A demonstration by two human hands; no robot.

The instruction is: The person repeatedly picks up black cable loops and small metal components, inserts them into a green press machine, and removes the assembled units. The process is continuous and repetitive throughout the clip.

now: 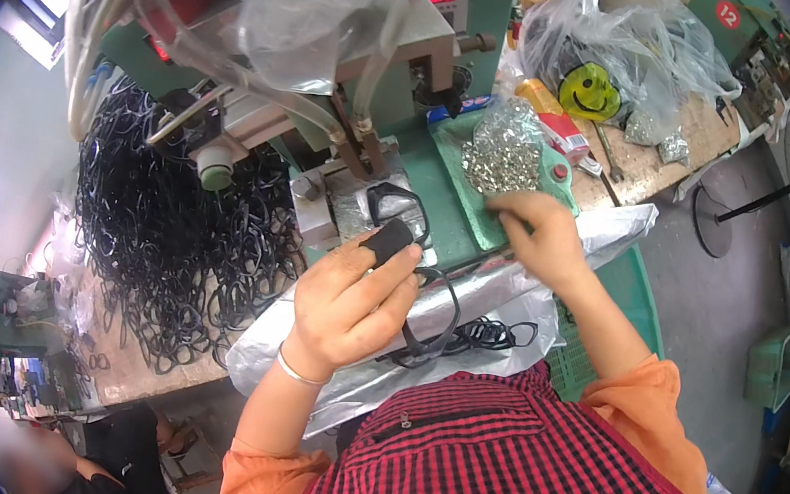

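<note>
The left hand (pixel 352 302) grips a black frame piece (pixel 409 290) just before the green press machine (pixel 376 93). Right of the machine, the right hand (pixel 538 235) pinches at silver rivets (pixel 500 164) on a green tray (pixel 479 221); black frames (pixel 164 235) pile at its left.

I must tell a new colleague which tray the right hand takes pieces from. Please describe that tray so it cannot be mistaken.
Start at the green machine on the bench. Just to its right lies a shallow green tray heaped with small shiny metal pieces, where the right hand reaches. Unlike the plastic bags behind it, it is open and flat.
</note>
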